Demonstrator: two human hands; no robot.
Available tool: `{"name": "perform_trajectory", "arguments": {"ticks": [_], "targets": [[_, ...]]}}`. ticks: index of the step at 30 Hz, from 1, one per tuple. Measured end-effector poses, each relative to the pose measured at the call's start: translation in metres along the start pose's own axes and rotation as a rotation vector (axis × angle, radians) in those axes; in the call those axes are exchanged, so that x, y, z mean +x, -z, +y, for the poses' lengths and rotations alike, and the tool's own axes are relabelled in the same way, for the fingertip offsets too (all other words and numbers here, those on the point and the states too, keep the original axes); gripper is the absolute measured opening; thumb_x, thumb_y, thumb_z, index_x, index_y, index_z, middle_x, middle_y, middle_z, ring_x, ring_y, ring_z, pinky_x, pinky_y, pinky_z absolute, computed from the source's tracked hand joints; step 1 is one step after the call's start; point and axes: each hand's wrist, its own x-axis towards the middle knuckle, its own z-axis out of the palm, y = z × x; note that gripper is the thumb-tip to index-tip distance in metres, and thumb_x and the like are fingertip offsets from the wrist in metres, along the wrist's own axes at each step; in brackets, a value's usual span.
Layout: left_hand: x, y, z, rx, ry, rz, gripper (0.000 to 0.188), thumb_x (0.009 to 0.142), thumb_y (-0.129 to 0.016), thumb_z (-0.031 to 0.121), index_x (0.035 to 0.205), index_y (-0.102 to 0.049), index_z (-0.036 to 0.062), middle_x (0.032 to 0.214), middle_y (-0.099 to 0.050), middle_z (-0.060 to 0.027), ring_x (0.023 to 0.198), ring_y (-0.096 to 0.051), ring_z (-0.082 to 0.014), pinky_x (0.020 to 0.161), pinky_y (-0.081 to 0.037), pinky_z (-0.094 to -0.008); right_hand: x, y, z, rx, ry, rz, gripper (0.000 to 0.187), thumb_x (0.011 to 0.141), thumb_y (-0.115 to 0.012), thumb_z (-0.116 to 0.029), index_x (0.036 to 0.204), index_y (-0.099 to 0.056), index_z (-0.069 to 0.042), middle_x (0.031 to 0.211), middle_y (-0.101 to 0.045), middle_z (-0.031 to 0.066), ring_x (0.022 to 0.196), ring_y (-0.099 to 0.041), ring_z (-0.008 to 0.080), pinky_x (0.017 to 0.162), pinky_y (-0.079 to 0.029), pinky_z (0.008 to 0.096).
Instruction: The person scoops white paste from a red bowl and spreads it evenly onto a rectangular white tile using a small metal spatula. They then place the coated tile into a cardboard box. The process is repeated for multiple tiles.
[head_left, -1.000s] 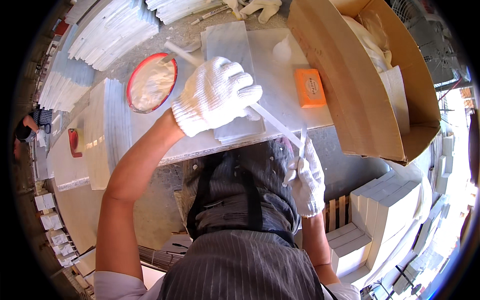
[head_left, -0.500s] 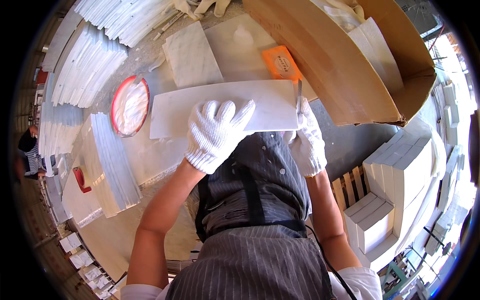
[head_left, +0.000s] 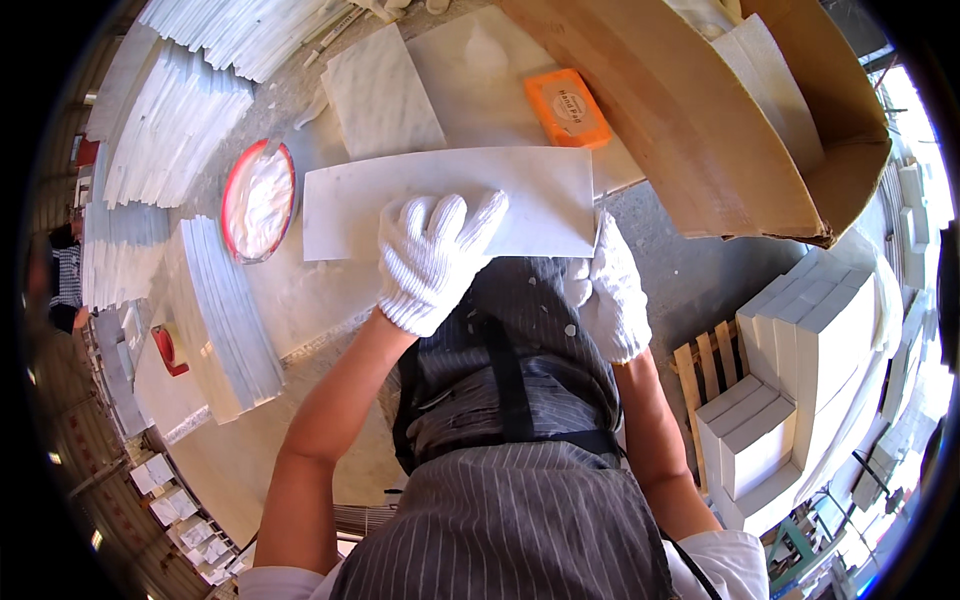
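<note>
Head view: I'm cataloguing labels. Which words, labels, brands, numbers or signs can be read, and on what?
Orange box: dark lettering on a pale round patch, partly legible; I won't copy the wording.
White pen: any print too small to read.
Cardboard box: no readable text.

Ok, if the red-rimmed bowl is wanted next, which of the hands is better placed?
Probably the left hand: fingers spread on the white slab, it is nearer the bowl. The right hand is by the slab's right end, farther off.
</note>
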Motion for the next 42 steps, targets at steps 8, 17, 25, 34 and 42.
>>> {"name": "perform_trajectory", "arguments": {"ticks": [8, 17, 25, 34, 42], "targets": [[0.001, 0.0, 0.002, -0.004, 0.019, 0.013, 0.076, 0.054, -0.088, 0.036, 0.126, -0.066, 0.0302, 0.103, -0.051, -0.0018, 0.094, -0.05, -0.0269, 0.08, -0.044, -0.0453, 0.021, -0.002, -0.003, 0.203, 0.052, 0.041, 0.059, 0.097, -0.064, -0.02, 0.147, -0.04, 0.002, 0.094, -0.061, 0.0035, 0.074, -0.056, 0.0096, 0.064, -0.046, 0.0228], [0.002, 0.003, 0.001, 0.036, 0.009, -0.003, 0.071, 0.058, -0.087, 0.036, 0.125, -0.067, 0.0314, 0.103, -0.051, -0.0009, 0.092, -0.05, -0.027, 0.075, -0.045, -0.0437, -0.026, 0.017, -0.007, 0.117, -0.038, 0.005, 0.06, 0.094, -0.069, -0.023, 0.145, -0.045, -0.002, 0.09, -0.064, 0.0054, 0.073, -0.057, 0.0102, 0.063, -0.045, 0.0239], [0.008, 0.06, -0.018, -0.034, 0.029, -0.051, 0.063, 0.061, -0.079, 0.016, 0.123, -0.07, 0.0251, 0.101, -0.053, -0.0041, 0.093, -0.05, -0.0297, 0.081, -0.045, -0.0452, -0.017, 0.007, -0.027, 0.051, 0.056, 0.029, 0.06, 0.097, -0.065, -0.024, 0.148, -0.042, -0.002, 0.096, -0.065, 0.0067, 0.073, -0.056, 0.0105, 0.063, -0.046, 0.0232], [-0.007, 0.073, -0.018, -0.046, 0.161, -0.138, 0.054, 0.07, -0.07, 0.003, 0.123, -0.07, 0.0131, 0.102, -0.056, -0.0107, 0.099, -0.053, -0.0323, 0.09, -0.045, -0.0443, 0.006, -0.038, -0.032, 0.171, 0.048, -0.074, 0.051, 0.1, -0.062, -0.021, 0.143, -0.047, 0.002, 0.103, -0.064, 0.0078, 0.085, -0.06, 0.01, 0.068, -0.05, 0.0248], [-0.005, 0.065, -0.016, 0.04, 0.103, -0.143, 0.066, 0.062, -0.076, 0.013, 0.127, -0.067, 0.0182, 0.1, -0.055, -0.0082, 0.091, -0.052, -0.0333, 0.081, -0.045, -0.0485, 0.021, -0.057, -0.025, -0.023, 0.027, -0.007, 0.043, 0.102, -0.059, -0.019, 0.14, -0.053, 0.0, 0.113, -0.066, 0.0052, 0.092, -0.059, 0.0085, 0.08, -0.05, 0.0234]]}}
